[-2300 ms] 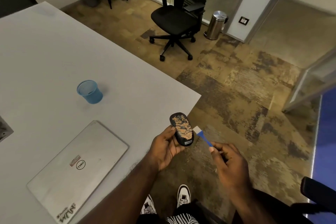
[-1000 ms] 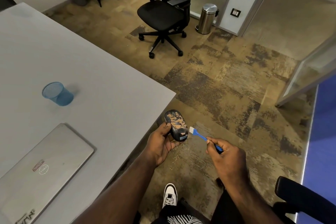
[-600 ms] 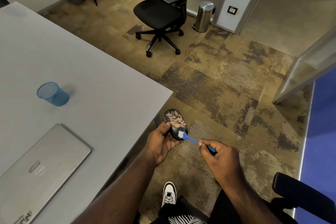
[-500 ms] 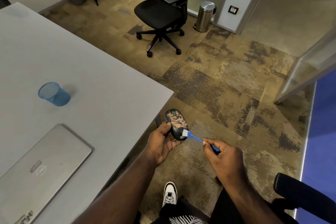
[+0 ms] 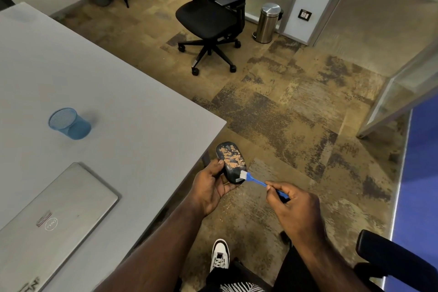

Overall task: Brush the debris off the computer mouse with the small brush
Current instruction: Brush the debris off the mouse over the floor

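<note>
The grey bench (image 5: 99,83) fills the left, carrying a closed laptop (image 5: 54,218) near and a blue mesh cup (image 5: 68,123) farther off; both lie well clear of the work. Beyond its right edge, over the carpeted floor (image 5: 296,106), the left hand (image 5: 211,185) grips the computer mouse (image 5: 231,161), its top still speckled with debris. The right hand (image 5: 294,206) pinches the small brush (image 5: 254,179), bristles touching the mouse's near end. Short strokes directed off the edge, mouse tilted floorward, should shed the debris cleanly.

Matt black mouse (image 5: 231,161) crusted with gritty debris; brushed-metal laptop (image 5: 52,220).
</note>
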`<state>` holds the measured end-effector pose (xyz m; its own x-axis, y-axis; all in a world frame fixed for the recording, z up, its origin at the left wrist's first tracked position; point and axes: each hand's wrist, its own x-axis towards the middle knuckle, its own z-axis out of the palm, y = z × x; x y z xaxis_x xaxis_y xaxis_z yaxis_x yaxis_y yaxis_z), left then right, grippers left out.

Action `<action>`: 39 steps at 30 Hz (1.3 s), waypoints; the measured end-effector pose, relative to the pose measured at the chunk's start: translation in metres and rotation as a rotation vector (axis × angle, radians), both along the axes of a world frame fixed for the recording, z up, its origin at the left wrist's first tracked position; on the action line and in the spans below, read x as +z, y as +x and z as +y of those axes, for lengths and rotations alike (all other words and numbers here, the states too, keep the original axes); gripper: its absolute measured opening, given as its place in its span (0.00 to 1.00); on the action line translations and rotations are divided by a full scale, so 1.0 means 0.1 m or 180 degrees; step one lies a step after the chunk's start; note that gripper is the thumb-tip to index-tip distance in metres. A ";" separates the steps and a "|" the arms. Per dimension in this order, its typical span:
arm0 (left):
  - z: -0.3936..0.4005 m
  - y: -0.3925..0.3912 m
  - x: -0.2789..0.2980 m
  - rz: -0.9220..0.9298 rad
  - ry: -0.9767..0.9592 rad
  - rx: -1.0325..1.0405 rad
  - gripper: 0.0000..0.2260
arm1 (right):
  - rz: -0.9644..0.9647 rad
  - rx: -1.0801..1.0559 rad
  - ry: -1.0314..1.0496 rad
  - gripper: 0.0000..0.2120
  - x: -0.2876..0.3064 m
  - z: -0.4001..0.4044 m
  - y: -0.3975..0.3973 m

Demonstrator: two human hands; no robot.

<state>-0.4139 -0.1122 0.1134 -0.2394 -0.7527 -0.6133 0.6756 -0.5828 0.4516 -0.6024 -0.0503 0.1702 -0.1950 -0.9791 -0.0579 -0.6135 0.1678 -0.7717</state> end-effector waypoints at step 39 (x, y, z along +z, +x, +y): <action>-0.02 -0.09 0.03 -0.0039 -0.0059 -0.0255 0.15 | 0.0318 0.0099 -0.0197 0.11 0.18 -0.19 0.05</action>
